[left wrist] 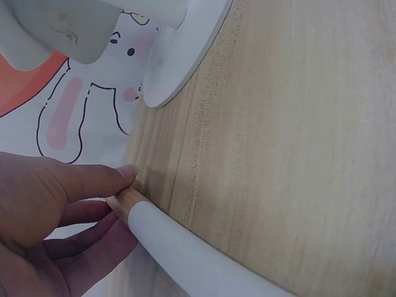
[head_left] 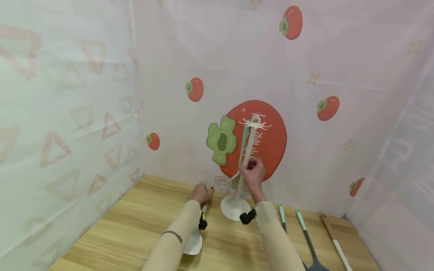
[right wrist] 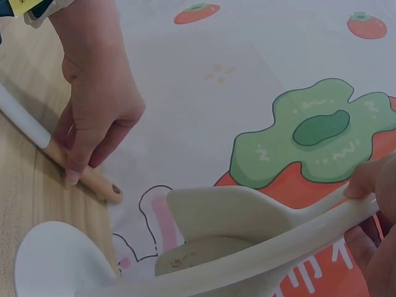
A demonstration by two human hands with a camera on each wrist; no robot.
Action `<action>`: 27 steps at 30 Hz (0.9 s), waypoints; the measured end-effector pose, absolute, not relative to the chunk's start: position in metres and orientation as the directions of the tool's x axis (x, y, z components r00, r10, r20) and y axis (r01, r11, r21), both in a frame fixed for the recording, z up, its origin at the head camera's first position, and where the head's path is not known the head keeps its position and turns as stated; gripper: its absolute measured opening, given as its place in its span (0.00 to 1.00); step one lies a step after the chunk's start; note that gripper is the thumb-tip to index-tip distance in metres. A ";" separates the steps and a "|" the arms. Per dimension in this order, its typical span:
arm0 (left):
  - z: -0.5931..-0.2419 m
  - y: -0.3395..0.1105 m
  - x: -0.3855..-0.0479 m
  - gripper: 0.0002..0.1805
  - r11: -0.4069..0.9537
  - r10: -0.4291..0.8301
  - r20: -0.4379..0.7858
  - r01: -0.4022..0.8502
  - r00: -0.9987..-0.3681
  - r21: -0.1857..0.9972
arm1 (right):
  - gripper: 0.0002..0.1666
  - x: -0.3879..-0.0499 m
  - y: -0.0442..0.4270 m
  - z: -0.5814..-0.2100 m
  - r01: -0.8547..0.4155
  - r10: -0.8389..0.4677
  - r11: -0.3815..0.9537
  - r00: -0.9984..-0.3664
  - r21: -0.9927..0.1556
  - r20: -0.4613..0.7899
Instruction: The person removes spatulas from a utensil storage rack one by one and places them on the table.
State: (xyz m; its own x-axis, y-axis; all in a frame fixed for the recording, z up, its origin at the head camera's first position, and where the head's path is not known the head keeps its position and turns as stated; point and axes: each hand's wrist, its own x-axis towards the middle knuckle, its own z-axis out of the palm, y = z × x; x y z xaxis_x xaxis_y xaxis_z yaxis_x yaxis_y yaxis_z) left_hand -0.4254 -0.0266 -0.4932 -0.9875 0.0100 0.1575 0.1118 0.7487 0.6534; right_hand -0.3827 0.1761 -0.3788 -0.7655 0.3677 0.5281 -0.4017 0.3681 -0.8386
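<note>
My left hand (head_left: pixel 201 193) pinches the wooden handle (right wrist: pixel 93 179) of a white spatula that lies on the table at the left. The spatula's broad white head (head_left: pixel 194 242) points toward me, partly hidden by the left sleeve. To its right stands a white utensil rack (head_left: pixel 234 207) with a round base and a ring of hooks on top. My right hand (head_left: pixel 253 175) grips the rack's post (right wrist: pixel 278 247) about midway up. Utensils hang from the hooks, one with a mint handle (head_left: pixel 243 145); their pale heads (right wrist: pixel 229 210) hang beside the post.
Right of the rack lie two mint-handled utensils, a nearer one (head_left: pixel 282 213) and another (head_left: pixel 300 220) with a dark head. Farther right is a wooden-handled utensil (head_left: pixel 328 227) with a white shaft. A patterned curtain (head_left: pixel 176 124) rises behind the wooden table (head_left: pixel 142 210).
</note>
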 end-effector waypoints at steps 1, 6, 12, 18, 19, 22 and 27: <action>-0.493 -0.027 -0.424 0.17 0.752 0.014 0.147 0.108 -0.989 0.650 | 0.14 -0.382 0.176 -0.379 -0.402 0.368 0.367 -0.766 -0.839 0.527; -0.492 -0.030 -0.421 0.16 0.771 0.033 0.125 0.105 -0.992 0.628 | 0.14 -0.382 0.175 -0.379 -0.403 0.361 0.368 -0.769 -0.838 0.528; -0.484 -0.032 -0.416 0.15 0.783 0.068 0.106 0.119 -0.992 0.611 | 0.13 -0.382 0.176 -0.380 -0.404 0.365 0.362 -0.768 -0.840 0.527; -0.460 -0.032 -0.417 0.27 0.724 0.087 0.187 0.191 -0.978 0.662 | 0.13 -0.380 0.177 -0.379 -0.398 0.352 0.361 -0.779 -0.843 0.518; -0.454 -0.032 -0.419 0.28 0.718 0.090 0.215 0.213 -0.973 0.662 | 0.14 -0.381 0.177 -0.379 -0.396 0.353 0.363 -0.780 -0.844 0.517; -0.434 -0.027 -0.422 0.28 0.709 0.119 0.258 0.264 -0.959 0.654 | 0.14 -0.381 0.178 -0.378 -0.392 0.356 0.367 -0.778 -0.844 0.517; -0.398 -0.013 -0.423 0.06 0.703 0.165 0.229 0.278 -0.959 0.655 | 0.14 -0.380 0.177 -0.377 -0.394 0.356 0.366 -0.778 -0.843 0.518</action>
State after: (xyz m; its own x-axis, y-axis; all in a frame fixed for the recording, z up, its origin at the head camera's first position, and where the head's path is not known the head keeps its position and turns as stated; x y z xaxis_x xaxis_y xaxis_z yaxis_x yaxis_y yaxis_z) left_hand -0.4234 -0.0132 -0.3978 -0.9592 0.1655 0.2293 0.2778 0.7026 0.6551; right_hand -0.3795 0.1773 -0.3774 -0.7778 0.3559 0.5181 -0.3942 0.3657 -0.8431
